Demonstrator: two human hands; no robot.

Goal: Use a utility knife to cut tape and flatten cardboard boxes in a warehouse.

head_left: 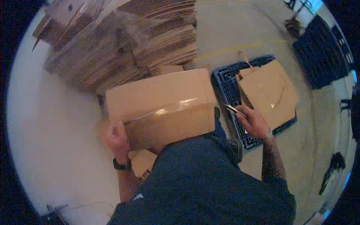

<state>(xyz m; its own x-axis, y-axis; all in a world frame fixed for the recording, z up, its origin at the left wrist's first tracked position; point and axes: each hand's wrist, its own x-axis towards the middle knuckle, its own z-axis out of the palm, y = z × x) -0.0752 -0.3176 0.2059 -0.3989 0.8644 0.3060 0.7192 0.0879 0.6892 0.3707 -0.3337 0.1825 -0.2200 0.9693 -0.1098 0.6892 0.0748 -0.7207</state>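
Observation:
A large brown cardboard box (161, 108) is held in front of my body, a shiny strip of clear tape (176, 108) running along its seam. At its near left corner my left hand (118, 138) is closed on the edge, somewhat blurred. To the right of the box, my right hand (255, 122) is closed around a slim knife (233, 109), its tip pointing up and left, away from the box's side. Beneath that hand lies flattened cardboard (277, 93) with a bit of tape on it.
A dark blue plastic pallet (225, 84) carries the flattened cardboard at right. High stacks of flat cardboard (112, 48) rise at the far left. More cardboard (142, 163) lies below the box by my left forearm. Stacked dark pallets (322, 52) stand at the far right.

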